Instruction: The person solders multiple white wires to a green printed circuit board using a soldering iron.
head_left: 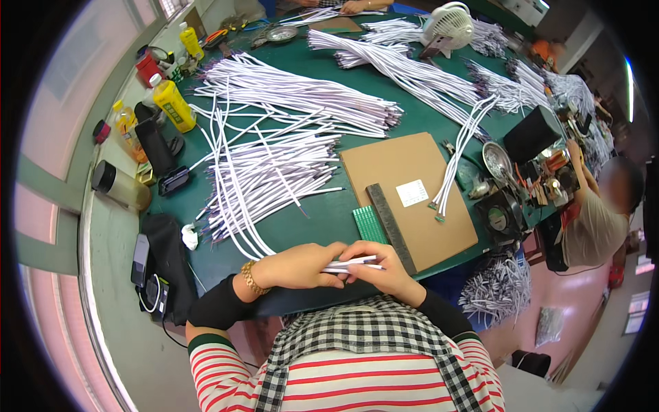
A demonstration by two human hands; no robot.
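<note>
Cables (353, 262) in white sheathing lie at the lower centre of the frame, between the left hand (292, 266) and the right hand (386, 271), with the fingers of both closed on them (how many strands, the hands hide). Their long axis runs nearly level, the ends pointing right, nearer the right hand. Just above that hand lies a green board (368, 224), beside a dark bar (391, 226).
</note>
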